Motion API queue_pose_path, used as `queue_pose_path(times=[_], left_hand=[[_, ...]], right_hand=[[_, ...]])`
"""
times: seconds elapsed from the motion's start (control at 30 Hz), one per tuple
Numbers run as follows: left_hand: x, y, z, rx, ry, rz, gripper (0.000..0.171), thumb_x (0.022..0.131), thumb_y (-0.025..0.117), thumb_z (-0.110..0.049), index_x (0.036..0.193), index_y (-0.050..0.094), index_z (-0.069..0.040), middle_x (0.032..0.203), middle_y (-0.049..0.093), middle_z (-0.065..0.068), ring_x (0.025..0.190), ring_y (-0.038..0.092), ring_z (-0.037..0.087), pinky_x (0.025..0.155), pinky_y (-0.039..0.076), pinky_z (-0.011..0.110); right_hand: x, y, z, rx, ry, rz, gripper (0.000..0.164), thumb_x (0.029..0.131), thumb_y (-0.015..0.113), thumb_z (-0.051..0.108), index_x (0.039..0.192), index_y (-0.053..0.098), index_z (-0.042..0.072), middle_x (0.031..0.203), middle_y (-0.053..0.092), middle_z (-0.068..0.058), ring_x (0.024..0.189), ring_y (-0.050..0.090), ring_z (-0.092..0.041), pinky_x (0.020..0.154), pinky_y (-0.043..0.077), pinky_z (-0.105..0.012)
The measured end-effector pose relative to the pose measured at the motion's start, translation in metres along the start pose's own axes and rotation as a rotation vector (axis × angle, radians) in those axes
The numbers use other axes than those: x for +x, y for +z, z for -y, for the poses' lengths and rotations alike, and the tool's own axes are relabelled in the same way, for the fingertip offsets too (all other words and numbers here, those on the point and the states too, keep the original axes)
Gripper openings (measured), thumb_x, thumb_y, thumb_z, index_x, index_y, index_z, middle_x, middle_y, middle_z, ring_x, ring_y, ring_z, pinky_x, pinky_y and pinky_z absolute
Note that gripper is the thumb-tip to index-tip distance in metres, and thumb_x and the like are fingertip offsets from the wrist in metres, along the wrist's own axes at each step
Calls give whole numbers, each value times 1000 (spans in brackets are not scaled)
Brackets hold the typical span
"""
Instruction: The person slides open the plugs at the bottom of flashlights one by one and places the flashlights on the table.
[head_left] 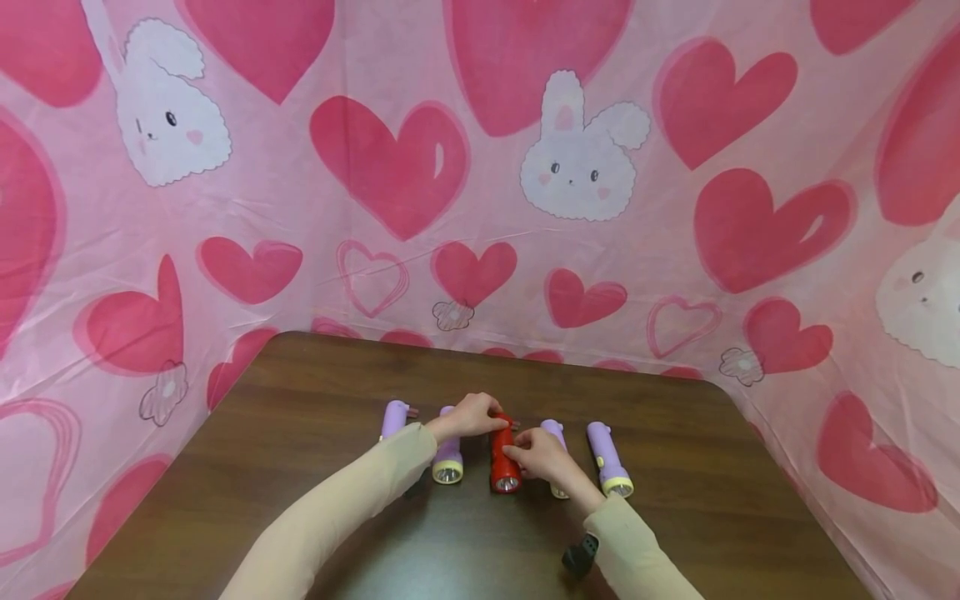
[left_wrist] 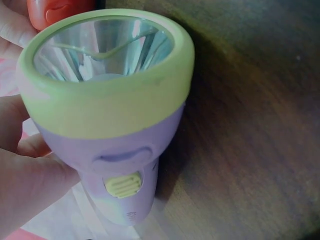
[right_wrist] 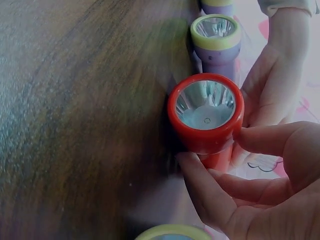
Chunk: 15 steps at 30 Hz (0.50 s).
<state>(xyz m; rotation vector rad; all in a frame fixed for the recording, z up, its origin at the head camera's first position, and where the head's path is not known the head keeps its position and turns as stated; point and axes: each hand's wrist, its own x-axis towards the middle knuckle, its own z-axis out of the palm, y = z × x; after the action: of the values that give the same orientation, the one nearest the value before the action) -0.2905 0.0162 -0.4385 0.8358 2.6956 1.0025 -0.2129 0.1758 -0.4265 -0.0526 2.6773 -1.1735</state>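
Observation:
A red flashlight [head_left: 503, 457] lies on the table with its lens toward me, in a row between purple flashlights. My left hand [head_left: 470, 415] reaches over a purple flashlight [head_left: 447, 454] and holds the red one at its tail end. From the right, my right hand [head_left: 542, 455] pinches the red flashlight near its head between thumb and fingers. The right wrist view shows its clear lens [right_wrist: 206, 105] and red rim. The left wrist view is mostly filled by a purple flashlight with a yellow-green rim [left_wrist: 115, 115] and yellow switch [left_wrist: 123, 185], beside my left fingers.
Another purple flashlight [head_left: 394, 417] lies at the far left, partly behind my left sleeve. Right of the red one are two more, one partly covered by my right hand [head_left: 553, 428] and one at the end [head_left: 606, 454]. Behind the brown table [head_left: 300, 400] hangs a pink heart-print cloth [head_left: 495, 233].

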Motion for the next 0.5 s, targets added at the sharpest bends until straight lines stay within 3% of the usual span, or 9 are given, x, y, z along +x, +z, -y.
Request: queue_pose_path(times=[0.23, 0.5], left_hand=[[0, 0, 1, 12, 16, 6, 21, 90, 69, -16, 99, 73, 1, 91, 74, 12, 75, 57, 13, 67, 49, 23], [0, 1, 1, 14, 8, 8, 23, 90, 69, -18, 102, 73, 1, 93, 74, 12, 77, 58, 15, 70, 50, 25]], right_hand=[[-1, -9, 0, 35, 9, 17, 27, 92, 67, 15, 106, 68, -9, 83, 72, -13, 69, 70, -17, 65, 62, -34], [-4, -23, -1, 31, 36, -62, 22, 92, 68, 18, 101, 72, -1, 79, 71, -10, 66, 68, -14, 63, 61, -30]])
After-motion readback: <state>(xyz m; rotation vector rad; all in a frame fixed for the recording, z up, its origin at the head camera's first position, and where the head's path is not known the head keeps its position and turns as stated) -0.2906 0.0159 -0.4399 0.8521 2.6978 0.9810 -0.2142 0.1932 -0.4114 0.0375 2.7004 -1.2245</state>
